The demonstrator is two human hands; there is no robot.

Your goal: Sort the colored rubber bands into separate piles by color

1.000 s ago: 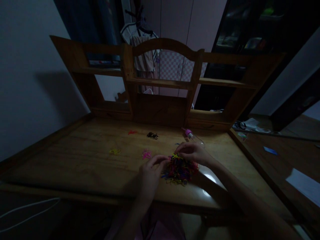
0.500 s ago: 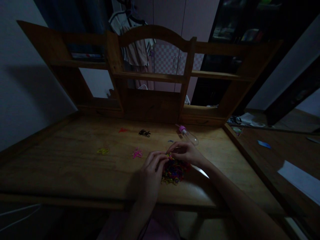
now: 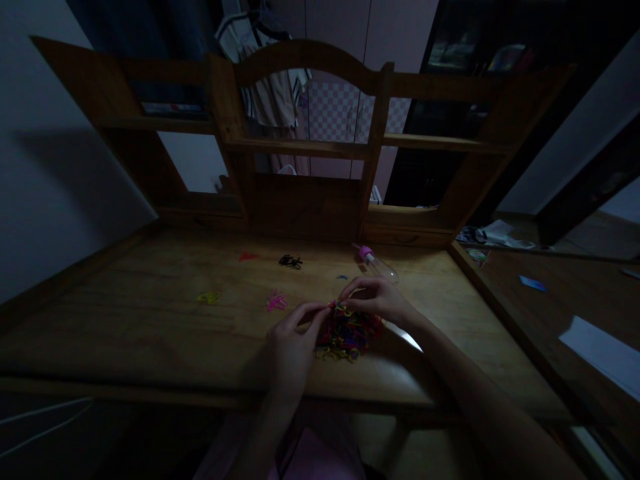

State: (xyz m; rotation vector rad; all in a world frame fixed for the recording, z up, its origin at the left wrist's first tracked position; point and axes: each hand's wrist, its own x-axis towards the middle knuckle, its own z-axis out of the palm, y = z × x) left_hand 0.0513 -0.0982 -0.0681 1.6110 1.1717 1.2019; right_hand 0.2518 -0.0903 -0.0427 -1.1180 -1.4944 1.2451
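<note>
A tangled pile of small multicoloured rubber bands [image 3: 350,337] lies on the desk near its front edge. My left hand [image 3: 295,340] comes in from the left, its thumb and forefinger closed on rubber bands at the pile's upper left. Reaching in from the right, my right hand [image 3: 377,300] pinches bands at the top of the pile. The two sets of fingertips are close together. Beyond the hands lie a small group of pink bands [image 3: 277,300], yellow bands [image 3: 209,297], black bands [image 3: 291,262], red bands [image 3: 247,256] and a few blue bands [image 3: 342,277].
A clear bottle with a pink cap [image 3: 380,265] lies on its side behind my right hand. A wooden shelf unit [image 3: 300,148] rises along the desk's back. On a brown surface to the right are white paper [image 3: 600,353] and a blue card [image 3: 532,283].
My left hand has shifted slightly left, and its thumb and forefinger now show in a pinch. My right hand has moved a little upward. More of the blue bands shows.
</note>
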